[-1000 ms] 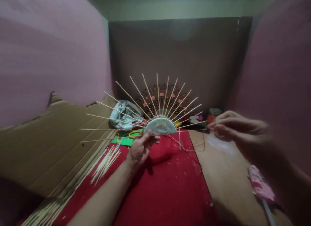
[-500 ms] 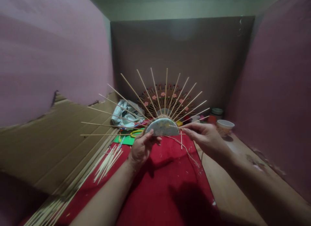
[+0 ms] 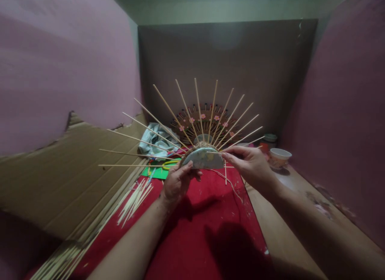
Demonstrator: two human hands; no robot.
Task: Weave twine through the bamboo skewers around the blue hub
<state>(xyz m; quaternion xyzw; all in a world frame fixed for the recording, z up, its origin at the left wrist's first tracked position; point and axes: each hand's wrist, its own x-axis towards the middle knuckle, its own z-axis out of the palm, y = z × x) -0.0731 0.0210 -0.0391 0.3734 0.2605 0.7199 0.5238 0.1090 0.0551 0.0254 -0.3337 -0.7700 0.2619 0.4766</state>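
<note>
My left hand [image 3: 178, 184] grips the lower left of a pale half-round base [image 3: 203, 159], thumb on its front face. Several thin wooden sticks [image 3: 197, 99] fan out from the base's curved edge, where woven cord runs around them. At the base's right end my right hand [image 3: 254, 163] is closed in a pinch on a thin stick [image 3: 213, 152], whose tip points left across the face. Its other end is hidden by the fingers. A loose length of cord [image 3: 233, 187] hangs below the base over the red cloth.
A finished-looking fan with pink flowers [image 3: 203, 116] stands behind. Loose sticks [image 3: 135, 201] lie left on the red cloth [image 3: 183, 248], near green paper [image 3: 159, 173] and yellow-handled scissors [image 3: 166, 165]. Cardboard [image 3: 75, 171] leans at left; a white-rimmed bowl [image 3: 280, 154] is at right.
The half-round base has tilted, its upper sticks swinging to the right. My right hand has moved slightly up and left along the base's right end, still pinching.
</note>
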